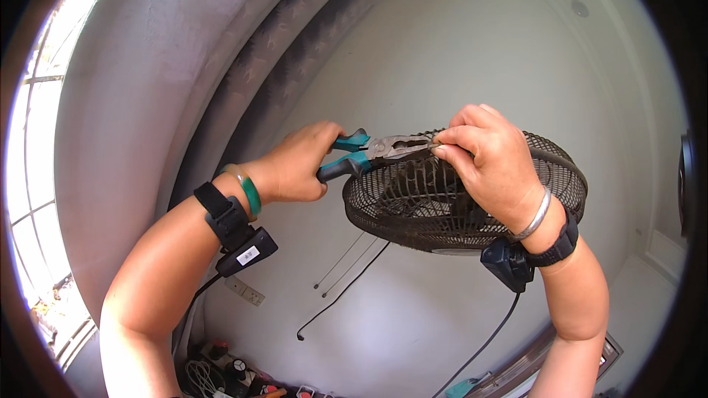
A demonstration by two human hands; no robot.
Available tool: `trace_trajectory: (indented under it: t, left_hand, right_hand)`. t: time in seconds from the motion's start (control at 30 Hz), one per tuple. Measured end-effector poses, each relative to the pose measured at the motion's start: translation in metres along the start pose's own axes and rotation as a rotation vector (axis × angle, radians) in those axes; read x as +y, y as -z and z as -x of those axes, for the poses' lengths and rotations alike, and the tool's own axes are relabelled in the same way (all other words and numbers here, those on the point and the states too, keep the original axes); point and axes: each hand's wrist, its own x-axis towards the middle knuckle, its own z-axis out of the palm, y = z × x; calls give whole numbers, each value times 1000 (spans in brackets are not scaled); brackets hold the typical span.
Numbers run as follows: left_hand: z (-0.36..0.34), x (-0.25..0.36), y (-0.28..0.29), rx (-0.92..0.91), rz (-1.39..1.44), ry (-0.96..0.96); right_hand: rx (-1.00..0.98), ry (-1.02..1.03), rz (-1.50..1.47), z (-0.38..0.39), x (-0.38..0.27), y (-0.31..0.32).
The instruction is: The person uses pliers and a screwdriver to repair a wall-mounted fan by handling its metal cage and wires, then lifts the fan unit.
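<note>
2 bare forearms come up from the lower edge, each with a black band (214,203) at the wrist; the left also wears a green bangle (251,196), the right a silver bangle (539,215). The left hand (301,163) has its grip closed around the teal-and-black handles of the pliers (377,149), which point right. The right hand (498,166) has its grip in a tight pinch, thumb against finger, at the tip of the pliers; what it has hold of is too small to tell. Just under the hands is the fan (413,227), a round, dark wire cage, its upper rim by the pliers' tip. Beyond are a pale wall (413,309), a grey curtain (274,66) and, far left, a bright barred window (35,155).
</note>
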Motion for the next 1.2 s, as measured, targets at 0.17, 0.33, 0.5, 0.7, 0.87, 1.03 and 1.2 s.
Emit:
trace_trajectory:
  t: [0.17, 0.33, 0.5, 0.7, 0.87, 1.03, 1.2]
  left_hand:
    - [1, 10, 4, 46, -39, 67]
    - [3, 7, -3, 129, -70, 65]
    - [3, 0, -13, 365, -110, -48]
    - [6, 1, -15, 478, -137, -44]
    - [8, -1, -17, 577, -224, -70]
    - [13, 1, -14, 629, -307, -46]
    - [13, 0, -16, 678, -348, -42]
  right_hand:
    - [16, -3, 15, -3, -2, -2]
    - [0, -25, 3, -8, -3, -5]
    - [-3, -14, 6, -18, -6, -2]
    - [-23, -28, 20, -28, -12, 2]
    - [-43, -39, 16, -30, -16, 0]
    - [-56, -40, 7, -32, -20, 0]
    - [-54, -39, 10, -31, -20, -1]
